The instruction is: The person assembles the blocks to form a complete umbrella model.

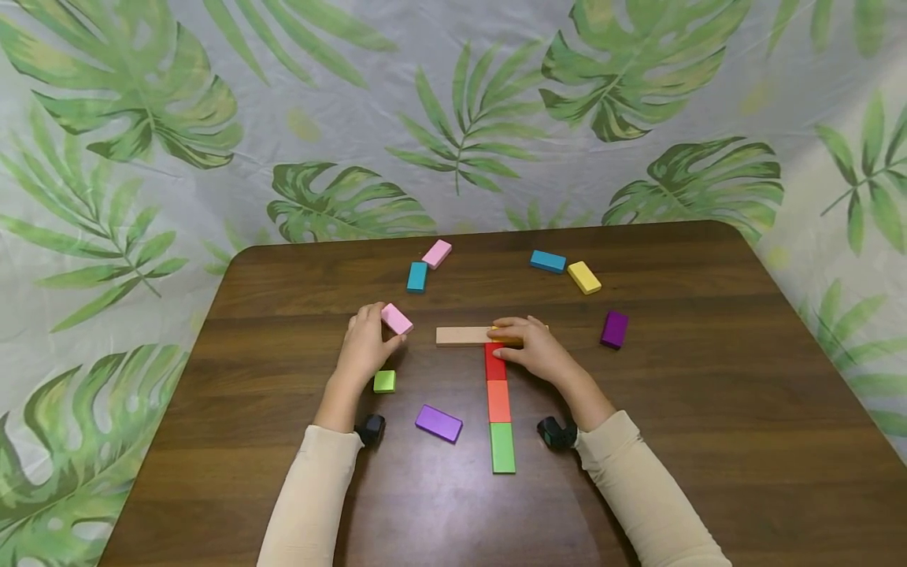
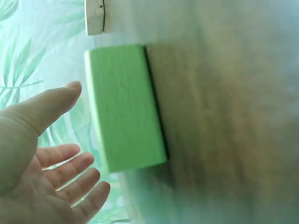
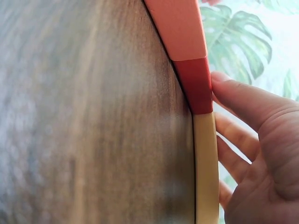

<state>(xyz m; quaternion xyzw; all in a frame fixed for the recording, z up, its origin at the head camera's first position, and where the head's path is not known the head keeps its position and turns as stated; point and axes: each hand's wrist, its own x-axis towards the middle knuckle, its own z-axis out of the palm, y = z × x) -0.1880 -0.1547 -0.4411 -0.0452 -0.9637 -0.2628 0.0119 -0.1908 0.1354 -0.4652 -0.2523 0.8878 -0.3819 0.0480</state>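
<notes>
My left hand (image 1: 364, 342) is around a pink block (image 1: 397, 319), thumb and fingers spread on either side of it. In the left wrist view those fingers are apart, with a small green block (image 2: 124, 109) in front. My right hand (image 1: 534, 346) lies over the top of a T-shaped layout. Its thumb rests on the red block (image 1: 495, 362), and its fingers reach over a yellow block (image 3: 205, 163), partly hidden by them. To the left of the yellow block lies a bare-wood block (image 1: 462, 336). A coral block (image 1: 499, 402) and a green block (image 1: 503, 449) continue the stem.
A purple block (image 1: 438, 424) lies between the left arm and the stem. Farther back are a pink block (image 1: 437, 253), two blue blocks (image 1: 416, 277) (image 1: 548, 261) and a yellow block (image 1: 584, 277). A dark purple block (image 1: 614, 329) is at right on the wooden table (image 1: 708, 441).
</notes>
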